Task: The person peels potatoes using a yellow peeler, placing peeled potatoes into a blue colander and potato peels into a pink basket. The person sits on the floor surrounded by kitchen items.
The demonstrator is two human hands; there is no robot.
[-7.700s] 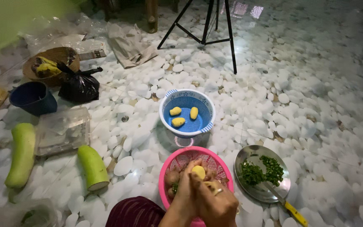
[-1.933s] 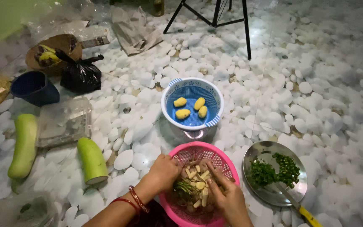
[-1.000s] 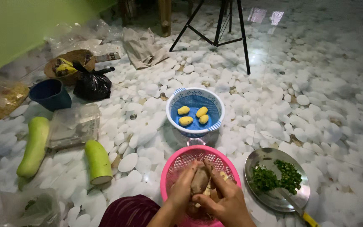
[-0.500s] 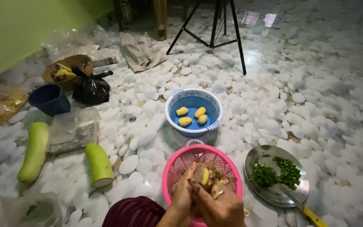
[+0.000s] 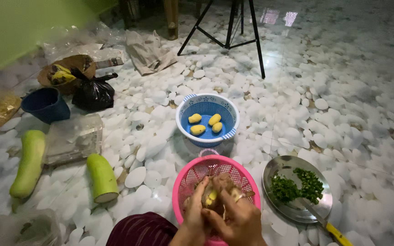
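Note:
Both hands work over a pink basket (image 5: 189, 174) at the bottom centre. My left hand (image 5: 197, 207) and my right hand (image 5: 234, 214) together grip a partly peeled potato (image 5: 211, 197), brown skin outside and yellow flesh showing. Peelings and more unpeeled potatoes lie in the basket under the hands. Just beyond it stands a blue and white colander (image 5: 183, 119) with three peeled yellow potatoes (image 5: 205, 123) inside.
A steel plate (image 5: 279, 168) of chopped greens (image 5: 296, 185) with a yellow-handled knife (image 5: 327, 223) sits to the right. Two green gourd pieces (image 5: 101, 177) (image 5: 28, 163), a clear plastic box (image 5: 73, 139), blue pot (image 5: 44, 105), black bag (image 5: 93, 94) lie left. A tripod (image 5: 233, 32) stands behind.
A fourth... no: a peeled potato was dropped into the colander, then my hands took a brown potato from the basket and have stripped part of its skin.

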